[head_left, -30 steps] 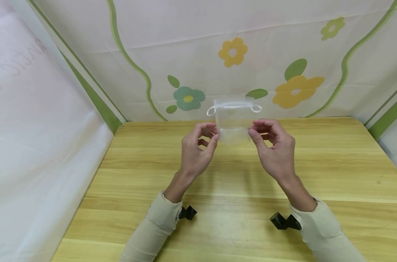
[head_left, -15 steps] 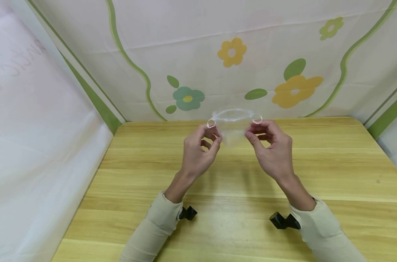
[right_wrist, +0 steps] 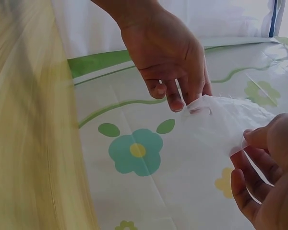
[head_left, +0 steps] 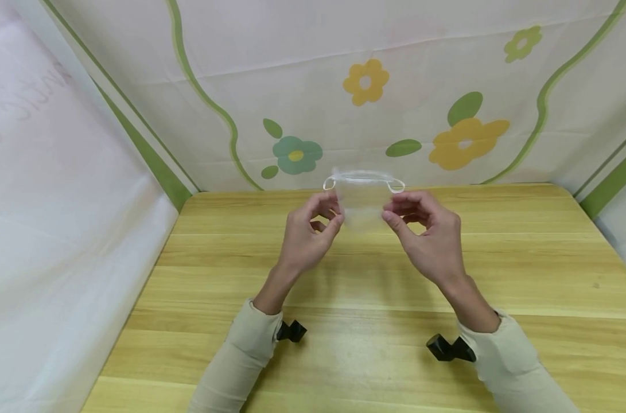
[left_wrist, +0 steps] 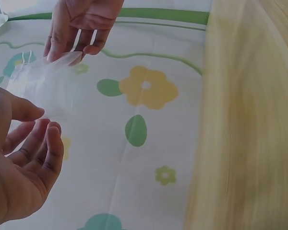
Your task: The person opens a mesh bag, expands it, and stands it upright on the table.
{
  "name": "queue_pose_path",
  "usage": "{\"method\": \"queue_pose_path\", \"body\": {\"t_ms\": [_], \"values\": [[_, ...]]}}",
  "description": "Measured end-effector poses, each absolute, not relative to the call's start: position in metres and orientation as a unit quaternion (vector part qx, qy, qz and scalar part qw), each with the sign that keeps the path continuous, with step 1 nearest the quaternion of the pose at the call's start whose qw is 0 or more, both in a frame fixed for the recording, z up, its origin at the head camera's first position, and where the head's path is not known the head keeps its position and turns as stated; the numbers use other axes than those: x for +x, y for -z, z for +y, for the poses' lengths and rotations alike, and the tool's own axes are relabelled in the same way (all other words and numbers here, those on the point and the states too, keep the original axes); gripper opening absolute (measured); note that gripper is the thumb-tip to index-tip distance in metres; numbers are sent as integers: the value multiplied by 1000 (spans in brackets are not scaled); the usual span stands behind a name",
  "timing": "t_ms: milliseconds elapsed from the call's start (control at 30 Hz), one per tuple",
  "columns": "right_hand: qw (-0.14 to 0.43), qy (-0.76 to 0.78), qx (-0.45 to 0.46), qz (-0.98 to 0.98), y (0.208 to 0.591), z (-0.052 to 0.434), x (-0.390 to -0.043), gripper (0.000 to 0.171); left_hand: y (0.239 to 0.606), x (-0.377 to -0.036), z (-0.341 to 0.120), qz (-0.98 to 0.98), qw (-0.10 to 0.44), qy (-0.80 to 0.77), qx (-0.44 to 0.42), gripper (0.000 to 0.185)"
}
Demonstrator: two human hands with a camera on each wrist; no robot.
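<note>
Wood-grain table (head_left: 374, 287) stood against a floral backdrop (head_left: 364, 86) at the far side. You held a small sheer drawstring pouch (head_left: 363, 198) in the air above the far part of the table, between your two hands. Your left hand (head_left: 307, 238) pinched the pouch's left edge between thumb and forefinger, the other fingers loosely curled. Your right hand (head_left: 428, 235) pinched the right edge the same way. The pouch's drawstring loops (head_left: 397, 184) stuck out just above your fingertips on either side. Both hands sat close together, the pouch sagging slightly between them.
</note>
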State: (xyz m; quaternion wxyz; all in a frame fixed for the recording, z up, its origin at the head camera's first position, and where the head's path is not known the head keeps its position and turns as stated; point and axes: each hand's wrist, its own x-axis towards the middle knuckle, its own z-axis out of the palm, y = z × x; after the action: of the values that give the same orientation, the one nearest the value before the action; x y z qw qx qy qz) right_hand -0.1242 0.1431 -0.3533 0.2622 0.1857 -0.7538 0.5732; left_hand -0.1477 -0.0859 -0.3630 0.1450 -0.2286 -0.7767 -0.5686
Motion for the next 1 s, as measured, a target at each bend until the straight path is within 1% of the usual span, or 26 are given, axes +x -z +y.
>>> {"method": "queue_pose_path", "body": {"t_ms": [200,367,500,700,1000], "values": [[263,-571,180,-756,354,144,-125,27,361,-148,-88,-757,160,594,-221,21],[256,-570,189,-758,355,144,-125,28,362,-147,-86,-746,163,601,-237,16],[253,-570,199,-756,357,142,-126,31,364,-146,-83,-751,163,585,-258,17],[240,-556,204,-769,361,140,-126,31,363,-143,-79,-759,179,556,-287,20],[246,-537,183,-786,357,147,-128,38,362,-149,-87,-778,239,497,-301,23]]}}
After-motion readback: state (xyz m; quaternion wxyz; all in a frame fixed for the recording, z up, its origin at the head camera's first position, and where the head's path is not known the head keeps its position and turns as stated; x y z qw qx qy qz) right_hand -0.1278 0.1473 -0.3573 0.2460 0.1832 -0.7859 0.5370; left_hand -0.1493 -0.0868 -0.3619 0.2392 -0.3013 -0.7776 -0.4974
